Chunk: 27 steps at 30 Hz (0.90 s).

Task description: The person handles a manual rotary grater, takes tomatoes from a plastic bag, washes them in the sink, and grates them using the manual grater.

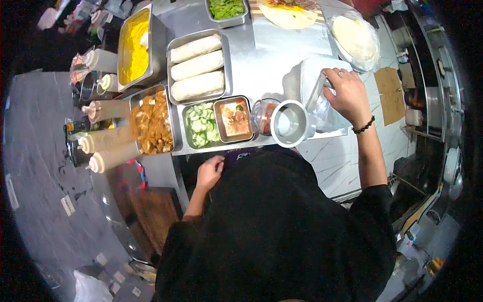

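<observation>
My right hand [348, 95], with a dark beaded bracelet at the wrist, is closed on a grey metal utensil [316, 92] at the right side of the steel counter [261, 70]. Below that utensil are clear plastic and a round metal container [290, 123]. A glass jar [263, 116] with something red inside stands just left of the container. My left hand [210, 172] hangs below the counter's front edge, its fingers curled in, with nothing visible in them. Nearest to it are the trays of sliced cucumber [201, 126] and of reddish food [234, 119].
Three white rolls lie in a tray [227, 60]. To the left stand a brown food tray [151, 121], a yellow food tray [135, 48] and several squeeze bottles [113, 156]. Greens [226, 8], a flatbread [292, 17] and bagged flatbreads [354, 38] are at the back.
</observation>
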Tool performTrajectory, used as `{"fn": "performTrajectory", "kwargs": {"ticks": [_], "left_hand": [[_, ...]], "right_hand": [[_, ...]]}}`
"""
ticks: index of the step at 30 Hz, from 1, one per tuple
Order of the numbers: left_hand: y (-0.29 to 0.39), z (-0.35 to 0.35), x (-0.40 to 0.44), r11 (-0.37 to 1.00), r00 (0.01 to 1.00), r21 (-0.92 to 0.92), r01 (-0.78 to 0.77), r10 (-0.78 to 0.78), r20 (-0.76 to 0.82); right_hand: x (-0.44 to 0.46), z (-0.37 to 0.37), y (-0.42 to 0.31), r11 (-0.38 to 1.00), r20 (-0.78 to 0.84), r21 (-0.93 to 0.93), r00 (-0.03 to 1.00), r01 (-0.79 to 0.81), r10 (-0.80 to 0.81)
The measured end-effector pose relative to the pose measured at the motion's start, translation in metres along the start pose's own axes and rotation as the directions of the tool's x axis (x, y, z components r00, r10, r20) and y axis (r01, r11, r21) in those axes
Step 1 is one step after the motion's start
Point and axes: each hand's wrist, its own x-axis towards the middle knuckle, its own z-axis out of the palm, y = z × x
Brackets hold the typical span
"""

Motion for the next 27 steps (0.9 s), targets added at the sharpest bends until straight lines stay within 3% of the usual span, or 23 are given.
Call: {"fn": "performTrajectory", "kwargs": {"ticks": [1,3,5,7,9,11,13,14,16,19,20,25,27], "left_hand": [[0.024,-0.011,0.002,0.990,0.985,-0.059,-0.131,0.124,-0.118],[0.074,-0.040,0.011,0.960,0.960,-0.137,-0.244,0.219,-0.172],[0.114,-0.061,0.026,0.897,0.876,-0.069,-0.437,0.407,-0.259],[0.138,-0.069,0.047,0.840,0.818,-0.049,-0.540,0.510,-0.266],[0.156,-0.073,0.071,0.773,0.749,-0.002,-0.634,0.614,-0.249],[0.168,-0.074,0.089,0.734,0.725,-0.015,-0.679,0.668,-0.165],[0.172,-0.067,0.102,0.707,0.698,-0.033,-0.707,0.689,-0.196],[0.172,-0.062,0.109,0.681,0.678,-0.028,-0.732,0.723,-0.133],[0.173,-0.059,0.114,0.652,0.650,-0.015,-0.758,0.755,-0.087],[0.169,-0.054,0.118,0.671,0.667,0.025,-0.741,0.741,-0.078],[0.166,-0.049,0.120,0.633,0.620,0.010,-0.774,0.762,-0.184],[0.163,-0.048,0.119,0.631,0.608,0.039,-0.775,0.760,-0.230],[0.162,-0.049,0.119,0.609,0.601,-0.056,-0.791,0.756,-0.260]], "right_hand": [[0.000,0.007,0.003,0.999,0.016,-0.041,1.000,0.013,-0.012],[-0.003,0.027,0.017,0.997,0.105,-0.064,0.994,0.044,-0.037],[-0.003,0.037,0.023,0.991,0.192,-0.095,0.979,0.092,-0.072],[-0.006,0.037,0.018,0.997,0.314,0.074,0.949,-0.011,-0.013],[-0.005,0.028,0.006,0.989,0.273,0.142,0.959,0.041,-0.079],[-0.005,0.009,-0.020,0.891,0.064,0.452,0.998,-0.031,0.003],[-0.007,-0.021,-0.054,0.868,0.117,0.496,0.992,-0.025,-0.038],[-0.007,-0.030,-0.071,0.873,0.125,0.487,0.991,-0.016,-0.051],[-0.004,-0.039,-0.097,0.939,0.153,0.288,0.959,0.188,-0.238],[-0.002,-0.028,-0.107,0.964,0.213,0.138,0.944,0.228,-0.254],[0.000,-0.027,-0.107,0.964,0.232,0.180,0.944,0.196,-0.235],[-0.001,-0.021,-0.104,0.951,0.168,0.230,0.955,0.205,-0.246],[0.000,-0.025,-0.102,0.938,0.121,0.274,0.960,0.211,-0.251]]}}
